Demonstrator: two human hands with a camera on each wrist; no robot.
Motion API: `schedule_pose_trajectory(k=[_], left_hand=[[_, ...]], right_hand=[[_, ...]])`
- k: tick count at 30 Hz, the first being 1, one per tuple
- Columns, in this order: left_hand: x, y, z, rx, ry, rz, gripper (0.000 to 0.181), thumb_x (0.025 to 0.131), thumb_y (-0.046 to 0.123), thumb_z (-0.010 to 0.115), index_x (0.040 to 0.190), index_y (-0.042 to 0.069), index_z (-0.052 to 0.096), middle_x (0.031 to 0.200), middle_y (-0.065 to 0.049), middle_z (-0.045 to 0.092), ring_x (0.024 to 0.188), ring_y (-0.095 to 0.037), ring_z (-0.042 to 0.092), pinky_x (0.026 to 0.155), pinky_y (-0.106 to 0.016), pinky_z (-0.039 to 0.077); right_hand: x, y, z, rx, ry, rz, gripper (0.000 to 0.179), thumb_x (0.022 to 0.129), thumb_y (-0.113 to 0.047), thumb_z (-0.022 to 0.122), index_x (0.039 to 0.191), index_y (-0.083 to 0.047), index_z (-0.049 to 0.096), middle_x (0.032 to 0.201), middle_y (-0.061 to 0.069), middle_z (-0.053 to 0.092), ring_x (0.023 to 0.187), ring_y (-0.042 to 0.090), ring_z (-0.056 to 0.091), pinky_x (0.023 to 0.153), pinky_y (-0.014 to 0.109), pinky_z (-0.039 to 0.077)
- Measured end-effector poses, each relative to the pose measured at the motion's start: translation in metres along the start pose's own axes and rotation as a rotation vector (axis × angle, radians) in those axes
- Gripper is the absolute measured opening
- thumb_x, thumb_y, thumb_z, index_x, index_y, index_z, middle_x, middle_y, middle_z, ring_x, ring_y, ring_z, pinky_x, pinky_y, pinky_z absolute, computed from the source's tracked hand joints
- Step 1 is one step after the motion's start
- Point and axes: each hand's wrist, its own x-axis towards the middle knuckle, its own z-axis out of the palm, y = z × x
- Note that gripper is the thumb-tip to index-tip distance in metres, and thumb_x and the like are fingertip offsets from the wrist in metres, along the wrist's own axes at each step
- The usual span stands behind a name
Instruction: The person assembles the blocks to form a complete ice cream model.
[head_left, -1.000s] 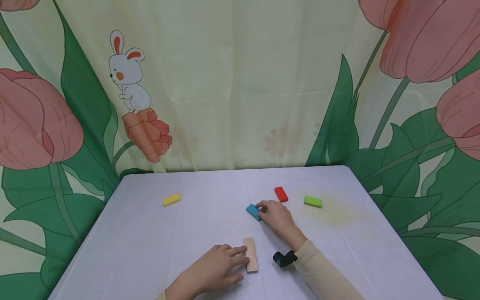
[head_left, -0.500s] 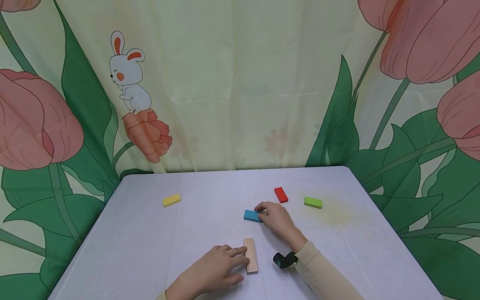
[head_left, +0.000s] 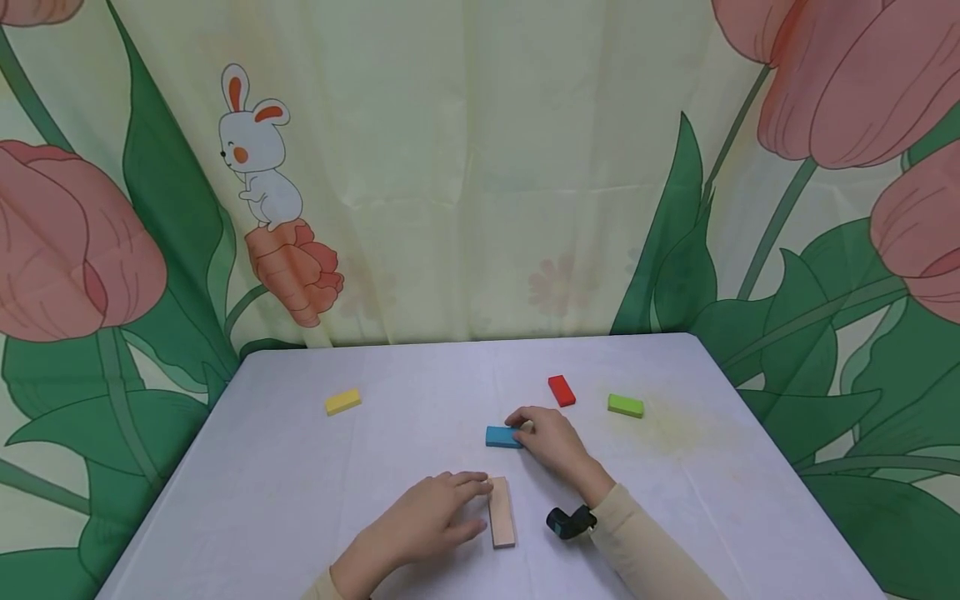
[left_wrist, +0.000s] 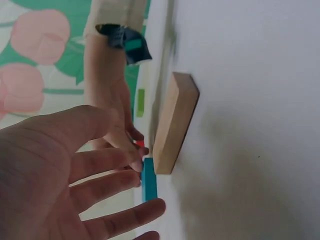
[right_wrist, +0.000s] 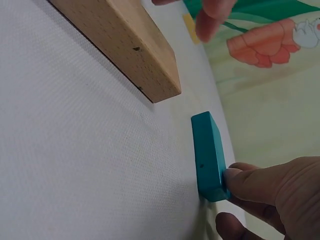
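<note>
My right hand [head_left: 553, 437] pinches the right end of a blue block [head_left: 502, 437], which lies flat and crosswise on the table. In the right wrist view, the thumb is against the end of the blue block [right_wrist: 207, 155], while the fingers behind are partly hidden. Beside a longer, plain wooden block [head_left: 502, 512], my left hand [head_left: 431, 517] is spread with its fingers extended. Its fingertips are close to that block's upper left edge; in the left wrist view they look apart from the wooden block [left_wrist: 175, 125].
A red block [head_left: 561, 391] lies just beyond my right hand, with a green block [head_left: 626, 406] to its right. Far left is a yellow block [head_left: 343, 402]. The white-covered table [head_left: 262, 500] ends at a curtain printed with tulips and a rabbit. A black camera [head_left: 570, 522] sits at the right wrist.
The blue block has turned from slanting to crosswise in my right hand and shifted slightly nearer. My left hand's fingers have lifted off the wooden block's side a little.
</note>
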Motion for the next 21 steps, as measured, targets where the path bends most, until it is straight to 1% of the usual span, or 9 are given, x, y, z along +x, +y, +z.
schedule_pose_trajectory(k=[2, 4, 7, 11, 14, 16, 21], left_hand=[[0.005, -0.005, -0.001, -0.087, 0.037, -0.038, 0.048, 0.102, 0.044, 0.062, 0.144, 0.021, 0.060, 0.148, 0.004, 0.059, 0.128, -0.020, 0.062, 0.102, -0.045, 0.053], [0.009, -0.011, -0.001, -0.173, 0.069, -0.071, 0.051, 0.102, 0.043, 0.062, 0.146, 0.018, 0.056, 0.148, 0.001, 0.059, 0.123, -0.019, 0.064, 0.101, -0.043, 0.054], [0.013, -0.019, -0.001, -0.294, 0.101, -0.114, 0.054, 0.103, 0.040, 0.062, 0.150, 0.015, 0.051, 0.148, -0.003, 0.058, 0.111, -0.018, 0.066, 0.092, -0.040, 0.056], [0.018, -0.027, 0.001, -0.410, 0.113, -0.161, 0.058, 0.103, 0.038, 0.062, 0.153, 0.012, 0.047, 0.146, -0.008, 0.058, 0.105, -0.018, 0.065, 0.082, -0.036, 0.055], [0.022, -0.031, 0.004, -0.478, 0.116, -0.194, 0.060, 0.103, 0.036, 0.063, 0.154, 0.011, 0.045, 0.141, -0.010, 0.060, 0.098, -0.016, 0.063, 0.076, -0.033, 0.053], [0.025, -0.033, 0.005, -0.515, 0.119, -0.214, 0.060, 0.103, 0.035, 0.063, 0.154, 0.010, 0.045, 0.139, -0.011, 0.061, 0.094, -0.015, 0.061, 0.073, -0.032, 0.053], [0.031, -0.036, 0.007, -0.566, 0.126, -0.247, 0.060, 0.102, 0.035, 0.064, 0.155, 0.013, 0.046, 0.140, -0.011, 0.060, 0.089, -0.016, 0.059, 0.070, -0.031, 0.052]], right_hand=[[-0.001, 0.000, 0.000, 0.010, -0.003, -0.003, 0.019, 0.097, -0.017, 0.071, 0.115, -0.019, 0.076, 0.114, -0.002, 0.074, 0.093, 0.013, 0.063, 0.088, 0.039, 0.057], [-0.002, -0.001, 0.000, 0.018, -0.009, -0.006, 0.019, 0.097, -0.017, 0.071, 0.115, -0.020, 0.076, 0.114, -0.002, 0.074, 0.093, 0.014, 0.063, 0.088, 0.039, 0.057], [-0.003, -0.003, -0.001, 0.026, -0.017, -0.018, 0.020, 0.097, -0.015, 0.071, 0.116, -0.019, 0.076, 0.115, -0.001, 0.074, 0.093, 0.015, 0.063, 0.087, 0.039, 0.058], [-0.004, -0.003, 0.000, 0.032, -0.025, -0.017, 0.020, 0.097, -0.016, 0.071, 0.116, -0.019, 0.076, 0.115, -0.002, 0.074, 0.092, 0.014, 0.063, 0.086, 0.037, 0.058], [-0.005, -0.002, 0.001, 0.045, -0.030, -0.009, 0.019, 0.097, -0.016, 0.071, 0.116, -0.021, 0.076, 0.115, -0.003, 0.074, 0.091, 0.014, 0.063, 0.086, 0.036, 0.057], [-0.006, -0.002, 0.001, 0.053, -0.033, -0.018, 0.020, 0.097, -0.015, 0.071, 0.116, -0.020, 0.076, 0.115, -0.002, 0.075, 0.090, 0.014, 0.063, 0.085, 0.035, 0.057], [-0.007, -0.001, 0.001, 0.067, -0.050, -0.043, 0.021, 0.097, -0.013, 0.071, 0.116, -0.019, 0.076, 0.114, -0.001, 0.074, 0.089, 0.014, 0.062, 0.082, 0.034, 0.057]])
